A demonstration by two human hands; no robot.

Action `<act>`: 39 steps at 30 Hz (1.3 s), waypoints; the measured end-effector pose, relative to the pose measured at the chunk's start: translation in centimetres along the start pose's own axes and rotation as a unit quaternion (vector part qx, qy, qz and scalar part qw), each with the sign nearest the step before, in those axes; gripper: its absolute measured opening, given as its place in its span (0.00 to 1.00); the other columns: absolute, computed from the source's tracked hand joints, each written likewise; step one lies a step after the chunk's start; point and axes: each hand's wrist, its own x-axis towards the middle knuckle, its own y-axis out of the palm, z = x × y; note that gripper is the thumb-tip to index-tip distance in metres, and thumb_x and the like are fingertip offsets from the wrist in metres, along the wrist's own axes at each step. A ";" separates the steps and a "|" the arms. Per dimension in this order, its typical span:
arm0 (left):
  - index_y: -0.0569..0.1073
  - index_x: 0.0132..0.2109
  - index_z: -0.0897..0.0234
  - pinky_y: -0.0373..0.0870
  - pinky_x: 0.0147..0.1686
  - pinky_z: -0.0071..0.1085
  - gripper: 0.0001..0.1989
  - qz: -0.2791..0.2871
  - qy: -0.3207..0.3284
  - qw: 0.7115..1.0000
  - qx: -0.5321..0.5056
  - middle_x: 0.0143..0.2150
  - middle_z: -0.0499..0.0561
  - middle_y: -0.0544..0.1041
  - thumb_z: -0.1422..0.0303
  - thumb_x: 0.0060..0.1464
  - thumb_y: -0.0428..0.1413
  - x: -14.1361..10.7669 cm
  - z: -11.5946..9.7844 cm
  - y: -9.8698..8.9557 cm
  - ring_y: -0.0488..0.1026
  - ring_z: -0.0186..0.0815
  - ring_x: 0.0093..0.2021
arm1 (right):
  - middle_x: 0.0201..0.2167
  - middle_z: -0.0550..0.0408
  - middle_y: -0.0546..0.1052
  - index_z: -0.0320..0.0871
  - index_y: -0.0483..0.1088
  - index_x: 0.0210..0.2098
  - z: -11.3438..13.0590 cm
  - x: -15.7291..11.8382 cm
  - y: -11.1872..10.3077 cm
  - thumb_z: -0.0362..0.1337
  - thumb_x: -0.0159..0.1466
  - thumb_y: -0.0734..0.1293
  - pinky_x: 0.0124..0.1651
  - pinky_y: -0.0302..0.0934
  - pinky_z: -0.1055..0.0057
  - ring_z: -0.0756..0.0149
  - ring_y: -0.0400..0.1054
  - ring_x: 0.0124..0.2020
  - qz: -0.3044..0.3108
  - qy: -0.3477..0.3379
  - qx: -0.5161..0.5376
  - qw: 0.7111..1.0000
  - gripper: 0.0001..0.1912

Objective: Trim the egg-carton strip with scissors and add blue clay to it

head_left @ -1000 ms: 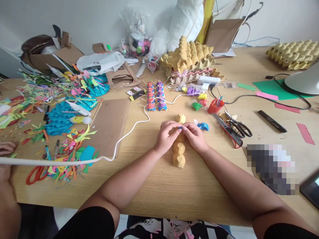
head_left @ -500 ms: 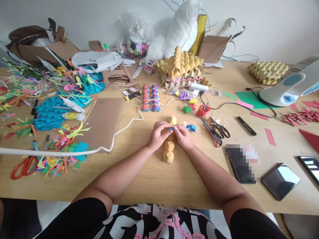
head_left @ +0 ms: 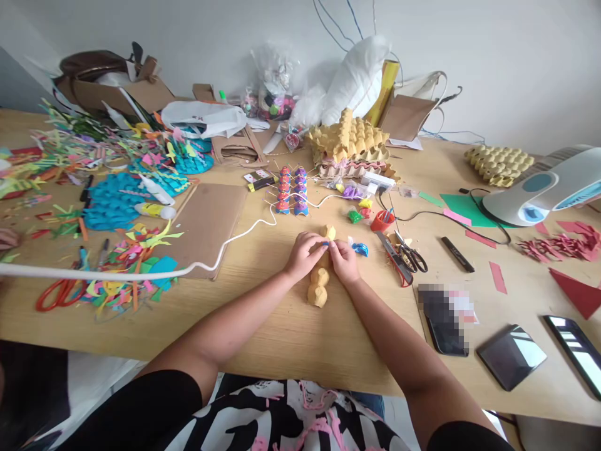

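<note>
My left hand (head_left: pixel 305 254) and my right hand (head_left: pixel 344 258) meet at the fingertips. Both pinch a small piece of blue clay (head_left: pixel 325 243) between thumbs and forefingers. Beneath them a yellow egg-carton strip (head_left: pixel 318 295) lies lengthwise on the table, its middle hidden by my hands. Just right of my right hand is a clear wrapper with more blue clay (head_left: pixel 360 249). Beyond my hands stand two painted egg-carton strips, one red and purple (head_left: pixel 283 191), the other blue and purple (head_left: pixel 300 191), with thin sticks poking out.
A cutter (head_left: pixel 395 260), black scissors (head_left: pixel 410 254) and a red cup (head_left: pixel 382 219) lie to the right. A white cable (head_left: pixel 225 247) crosses the left side, near cardboard (head_left: pixel 211 219), paper scraps and red-handled scissors (head_left: pixel 61 293). Another person's hand (head_left: pixel 8 238) shows at the left edge.
The view has tilted up and turned slightly left, bringing another person's hand in at the left edge. My hands keep their pinch on the blue clay over the strip.
</note>
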 end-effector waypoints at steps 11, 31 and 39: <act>0.82 0.46 0.59 0.73 0.59 0.45 0.09 0.015 -0.035 0.999 0.023 0.47 0.55 0.85 0.61 0.69 0.60 -0.2 0.2 0.2 0.79 0.43 0.51 | 0.23 0.59 0.66 0.47 0.67 0.25 -0.3 0.1 0.7 0.73 0.62 0.66 0.34 0.56 0.66 0.66 0.58 0.30 -0.035 0.025 -0.015 0.999 0.35; 0.80 0.48 0.56 0.76 0.59 0.46 0.04 0.028 -0.029 0.998 -0.042 0.47 0.53 0.85 0.65 0.71 0.61 1.2 -2.6 -0.8 0.80 0.42 0.53 | 0.28 0.57 0.70 0.48 0.71 0.36 0.7 -1.5 -0.7 0.66 0.68 0.68 0.35 0.61 0.66 0.64 0.61 0.30 -0.003 0.067 0.065 0.996 0.27; 0.79 0.50 0.56 0.75 0.61 0.46 0.05 0.053 0.009 0.995 -0.085 0.48 0.53 0.85 0.63 0.71 0.61 1.5 -2.1 -1.1 0.79 0.42 0.55 | 0.25 0.60 0.66 0.48 0.70 0.33 0.8 -1.3 -0.4 0.69 0.66 0.70 0.33 0.57 0.66 0.66 0.56 0.28 -0.008 0.082 0.086 0.993 0.30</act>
